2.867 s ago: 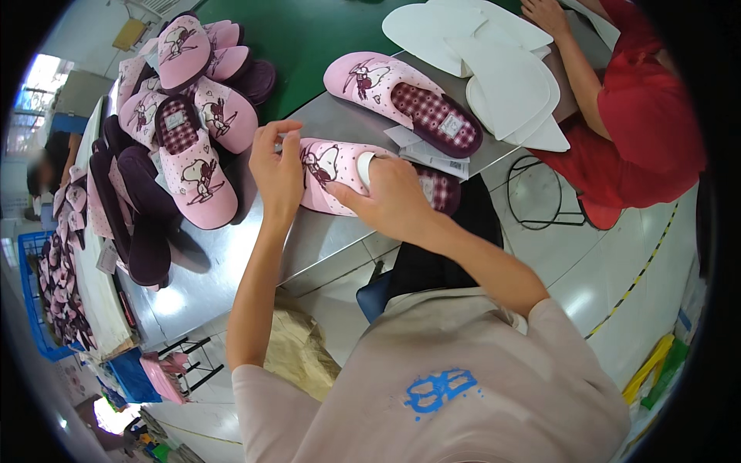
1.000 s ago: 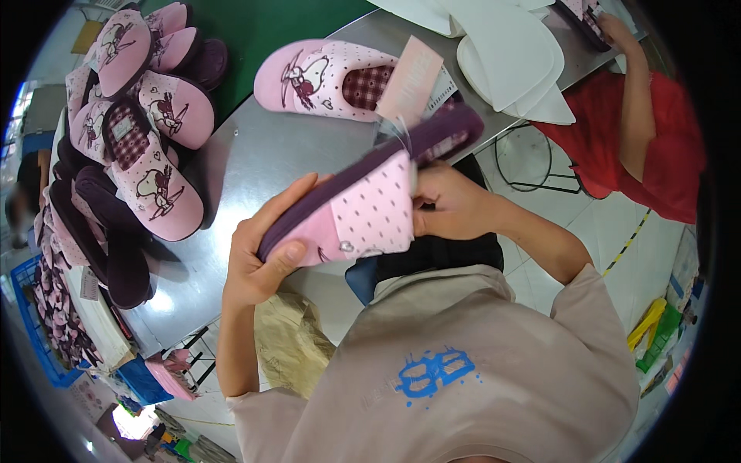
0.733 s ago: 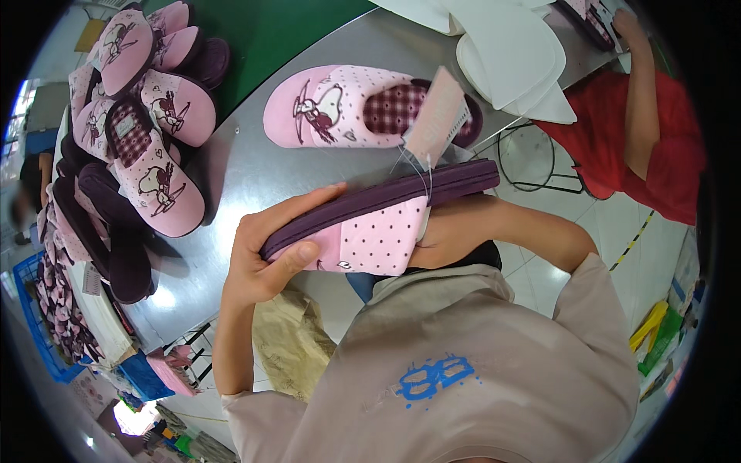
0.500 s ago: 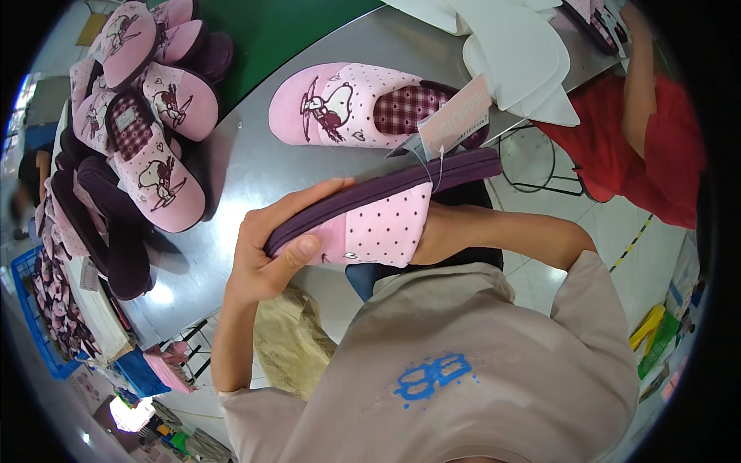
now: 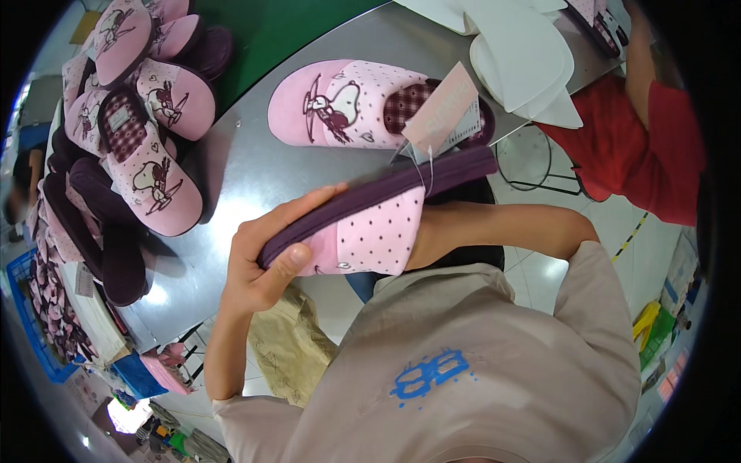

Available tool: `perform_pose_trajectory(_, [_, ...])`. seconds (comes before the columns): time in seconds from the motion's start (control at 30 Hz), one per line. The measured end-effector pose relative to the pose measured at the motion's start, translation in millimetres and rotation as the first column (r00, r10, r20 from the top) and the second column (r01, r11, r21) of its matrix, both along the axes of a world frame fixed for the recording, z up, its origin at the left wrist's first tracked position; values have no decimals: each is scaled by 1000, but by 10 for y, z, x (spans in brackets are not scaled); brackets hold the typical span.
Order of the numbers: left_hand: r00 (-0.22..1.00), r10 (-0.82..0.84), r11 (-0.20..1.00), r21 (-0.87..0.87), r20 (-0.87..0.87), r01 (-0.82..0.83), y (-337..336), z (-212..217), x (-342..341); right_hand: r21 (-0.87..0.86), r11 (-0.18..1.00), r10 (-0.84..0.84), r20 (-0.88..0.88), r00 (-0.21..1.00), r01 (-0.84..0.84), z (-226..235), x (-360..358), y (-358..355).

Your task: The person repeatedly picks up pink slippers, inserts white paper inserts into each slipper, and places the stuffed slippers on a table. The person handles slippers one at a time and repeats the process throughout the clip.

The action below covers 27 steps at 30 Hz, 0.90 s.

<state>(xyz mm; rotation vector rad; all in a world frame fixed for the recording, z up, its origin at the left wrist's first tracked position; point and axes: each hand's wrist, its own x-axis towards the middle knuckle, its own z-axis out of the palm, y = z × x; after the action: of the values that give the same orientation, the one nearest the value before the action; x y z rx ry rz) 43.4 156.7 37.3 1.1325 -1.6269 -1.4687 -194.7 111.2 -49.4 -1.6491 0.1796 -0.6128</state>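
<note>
A pink slipper (image 5: 380, 234) with dark dots and a purple sole is held on its side in front of my body. My left hand (image 5: 262, 262) grips it round the toe, thumb on the pink upper and fingers along the sole. My right hand (image 5: 424, 238) is pushed into its opening; only the wrist end shows and the fingers are hidden inside. A pink paper tag (image 5: 441, 116) hangs from the held slipper by a thin loop. Behind it a second slipper (image 5: 332, 104) lies on the metal table (image 5: 239, 166), toe to the left, its checked lining partly covered by the tag.
Several matching slippers (image 5: 150, 181) are heaped at the table's left. White sole-shaped sheets (image 5: 525, 65) lie at the far right. Past them is a person in red (image 5: 610, 147). A green surface (image 5: 285, 31) borders the table; a blue crate (image 5: 31, 332) stands lower left.
The held slipper and both hands have shifted slightly left and down. Its tag has swung upright, covering more of the second slipper's opening.
</note>
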Motion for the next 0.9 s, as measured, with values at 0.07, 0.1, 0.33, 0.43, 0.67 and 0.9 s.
perform_pose_trajectory(0.07, [1000, -4, 1000, 1, 18, 4, 27, 16, -4, 8, 1000, 12, -34, 999, -11, 19, -8, 17])
perform_pose_trajectory(0.1, [999, -17, 1000, -15, 30, 17, 5, 24, -19, 33, 999, 20, -56, 998, -18, 50, -34, 8])
perform_pose_trajectory(0.33, [987, 161, 986, -45, -24, -162, 17, -95, 44, -114, 992, -55, 8, 998, 55, 50, 133, -52])
perform_pose_trajectory(0.43, [927, 375, 926, -49, 19, -374, -80, -155, 58, 258, 928, -253, -95, 963, 269, 331, 96, -19])
perform_pose_trajectory(0.67, [841, 533, 837, 203, -97, -507, -52, -404, -42, 29, 962, -271, 35, 962, 270, 530, -391, 193])
perform_pose_trajectory(0.9, [782, 596, 765, -425, 182, -484, -286, -215, -264, -300, 804, -545, -27, 838, 513, 440, -258, 388])
